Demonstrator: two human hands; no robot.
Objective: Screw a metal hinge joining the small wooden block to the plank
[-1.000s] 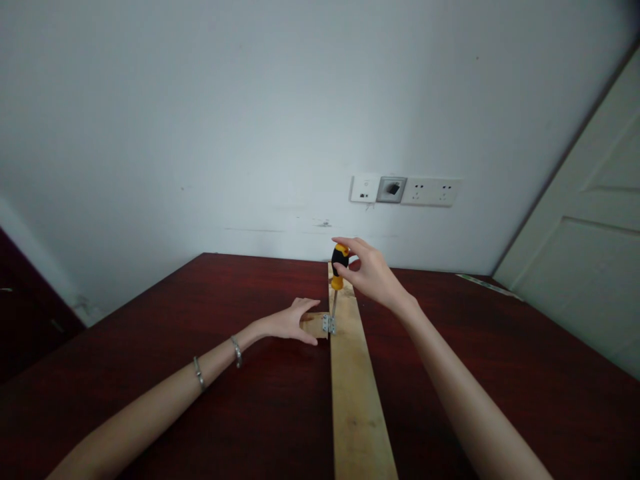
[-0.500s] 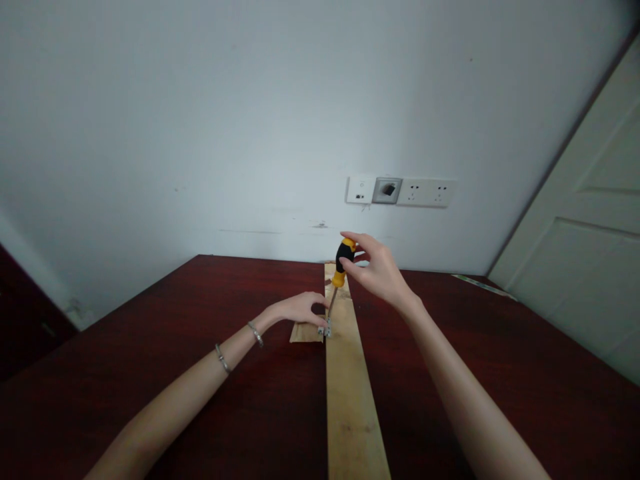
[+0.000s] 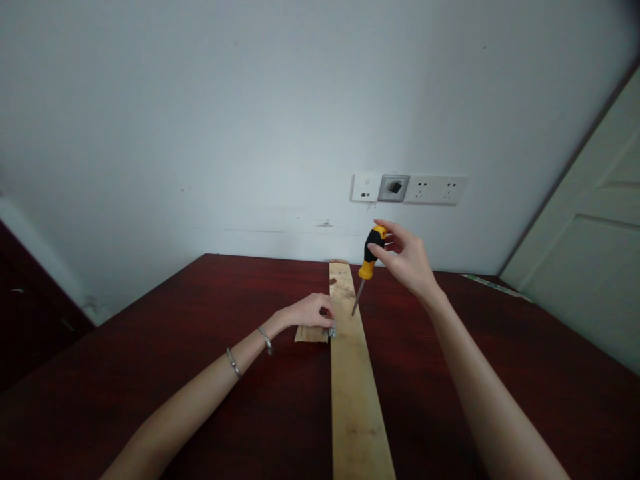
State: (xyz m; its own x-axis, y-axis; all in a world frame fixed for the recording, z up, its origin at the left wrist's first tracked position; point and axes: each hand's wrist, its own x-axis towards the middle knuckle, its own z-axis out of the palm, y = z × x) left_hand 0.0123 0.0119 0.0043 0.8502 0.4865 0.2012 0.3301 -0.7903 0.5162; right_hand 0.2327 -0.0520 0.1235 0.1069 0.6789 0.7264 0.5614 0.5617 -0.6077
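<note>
"What's chgd?"
"Screwdriver [image 3: 367, 268] tip's off the hinge [image 3: 333, 331], now right of it, ctr frame; no driving rn. R hand [image 3: 407, 257] clamped on driver."
"L hand [image 3: 310, 311]?"
"At hinge; can't tell if pinching."

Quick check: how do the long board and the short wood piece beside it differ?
Size: the long board is far longer than the short wood piece.
Cover: the left hand partly hides the short wood piece, while most of the long board shows.
Both are pale wood lying on the dark red table.
</note>
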